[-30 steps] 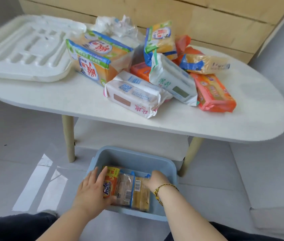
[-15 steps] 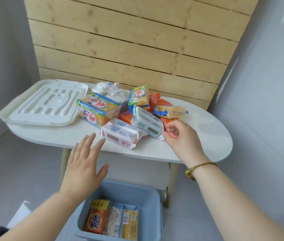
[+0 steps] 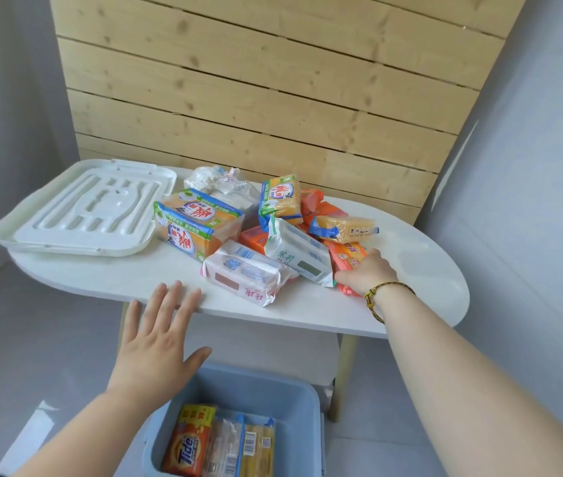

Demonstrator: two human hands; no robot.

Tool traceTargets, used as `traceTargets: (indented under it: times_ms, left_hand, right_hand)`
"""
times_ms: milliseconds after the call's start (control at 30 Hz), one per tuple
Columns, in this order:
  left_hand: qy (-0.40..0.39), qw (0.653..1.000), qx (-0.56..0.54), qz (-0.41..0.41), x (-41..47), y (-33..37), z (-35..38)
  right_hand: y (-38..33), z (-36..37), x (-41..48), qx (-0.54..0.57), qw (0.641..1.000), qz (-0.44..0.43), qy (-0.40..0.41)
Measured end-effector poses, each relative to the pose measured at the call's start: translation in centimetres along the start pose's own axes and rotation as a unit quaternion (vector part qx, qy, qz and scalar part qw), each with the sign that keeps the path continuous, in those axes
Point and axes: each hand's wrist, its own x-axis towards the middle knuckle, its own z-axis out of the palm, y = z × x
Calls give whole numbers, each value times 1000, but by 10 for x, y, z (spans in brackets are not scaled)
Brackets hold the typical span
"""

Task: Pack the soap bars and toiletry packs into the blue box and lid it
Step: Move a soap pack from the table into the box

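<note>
Your right hand [image 3: 366, 271] closes on an orange soap pack [image 3: 348, 259].
Your left hand [image 3: 156, 339] hovers spread, empty, above the blue box [image 3: 304, 401].

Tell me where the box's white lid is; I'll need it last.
The white lid lies flat at the table's far left end in the head view, beside the big orange soap pack.
</note>
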Motion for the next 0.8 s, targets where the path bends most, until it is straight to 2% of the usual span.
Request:
traceTargets:
  times_ms: [133, 367, 500, 600, 667, 800]
  left_hand:
    - [5, 1000, -11, -7, -2, -1, 2]
    - [-43, 998, -35, -42, -10, 6, -2]
    - [-1, 997, -74, -19, -25, 16, -9]
    - [60, 994, -90, 31, -39, 20, -5]
    - [-1, 992, -123, -2, -49, 17, 2]
    - [-169, 965, -153, -131, -63, -6, 34]
  right_hand:
    - [13, -2, -12, 22, 1000, -12, 12]
    - [48, -3, -59, 114, 993, -44, 7]
    - [60, -6, -88, 181, 980, -78, 16]
    - [64, -8, -112, 251, 961, -116, -18]
    - [64, -5, -127, 263, 954, -136, -58]
    - [59, 24, -144, 217, 952, -146, -158]
